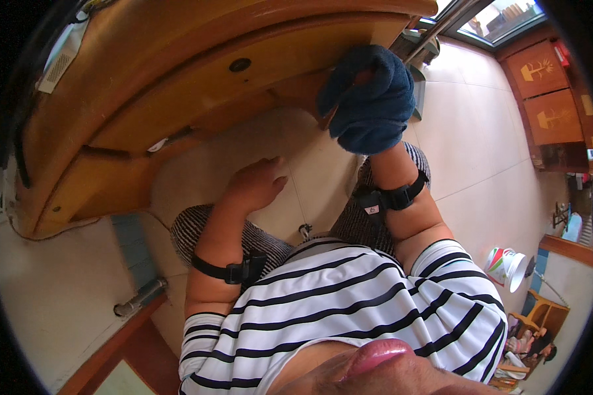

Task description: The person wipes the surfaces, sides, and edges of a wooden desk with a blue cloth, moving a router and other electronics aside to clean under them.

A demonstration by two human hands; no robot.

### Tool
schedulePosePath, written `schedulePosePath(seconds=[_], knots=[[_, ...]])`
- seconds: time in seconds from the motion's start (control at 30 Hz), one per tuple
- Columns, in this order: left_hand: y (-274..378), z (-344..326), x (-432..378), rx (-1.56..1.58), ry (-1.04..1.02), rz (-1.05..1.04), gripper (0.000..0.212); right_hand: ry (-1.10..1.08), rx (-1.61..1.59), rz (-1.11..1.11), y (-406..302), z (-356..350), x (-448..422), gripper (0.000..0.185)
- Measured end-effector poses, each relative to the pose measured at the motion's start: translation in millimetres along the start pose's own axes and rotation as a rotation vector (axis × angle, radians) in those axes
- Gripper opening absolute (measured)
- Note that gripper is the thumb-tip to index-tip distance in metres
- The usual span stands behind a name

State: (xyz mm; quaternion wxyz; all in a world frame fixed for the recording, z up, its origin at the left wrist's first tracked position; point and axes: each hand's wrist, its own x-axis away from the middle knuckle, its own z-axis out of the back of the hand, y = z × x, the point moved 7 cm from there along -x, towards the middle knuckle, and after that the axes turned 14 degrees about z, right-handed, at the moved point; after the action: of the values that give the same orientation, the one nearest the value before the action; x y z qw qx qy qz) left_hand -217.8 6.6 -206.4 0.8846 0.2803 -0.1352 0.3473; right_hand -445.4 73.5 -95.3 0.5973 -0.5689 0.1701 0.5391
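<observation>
My right hand point(386, 154) is wrapped in a thick blue cloth point(375, 106), which hides most of the fingers. The cloth is at the right end of a wooden desk or cabinet front point(296, 54); whether they touch I cannot tell. My left hand point(254, 185) hangs over the floor below the drawers, thumb apart from its loosely bent fingers, with nothing in it. A round dark lock or knob point(240, 64) sits in the upper drawer front. Black straps with small devices circle both forearms.
Pale floor tiles point(474, 123) extend to the right. A broom and dustpan point(419, 94) stand beyond the cloth. Further right are wooden cabinets point(543, 94) and a white bucket point(506, 268). A metal pipe point(141, 297) runs along the left wall base.
</observation>
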Motion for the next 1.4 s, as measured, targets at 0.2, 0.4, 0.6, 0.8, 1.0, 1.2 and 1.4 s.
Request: schedulePosePath(seconds=[0.2,0.4,0.6,0.8,1.0,1.2,1.4], knots=[[1.7,-1.2,0.7,-0.005,-0.053,0.039,0.041,-0.036,-0.141,-0.167,1.3,-2.7,-20.2,0.022],[4.4,-5.6,1.5,0.013,0.001,-0.037,0.035,-0.012,-0.007,-0.065,18.4,-3.4,-16.0,0.021],[5.4,-1.3,-0.2,0.015,-0.015,0.005,0.035,-0.129,0.051,-0.087,34.8,-6.1,-9.7,0.020],[6.4,-5.0,-0.7,0.017,-0.020,-0.019,0.037,0.021,0.016,-0.079,38.6,-0.9,-14.5,0.016],[8.9,-1.2,-1.2,-0.006,-0.098,0.045,0.037,-0.070,0.169,-0.064,25.4,-2.3,-23.9,0.021],[6.8,-6.1,-1.8,0.018,-0.015,0.020,0.037,0.048,-0.318,-0.210,4.6,-5.8,-24.1,0.019],[8.5,-11.6,-5.9,-0.032,-0.067,0.032,0.037,-0.239,0.336,0.030,-7.1,-10.4,-27.0,0.022]])
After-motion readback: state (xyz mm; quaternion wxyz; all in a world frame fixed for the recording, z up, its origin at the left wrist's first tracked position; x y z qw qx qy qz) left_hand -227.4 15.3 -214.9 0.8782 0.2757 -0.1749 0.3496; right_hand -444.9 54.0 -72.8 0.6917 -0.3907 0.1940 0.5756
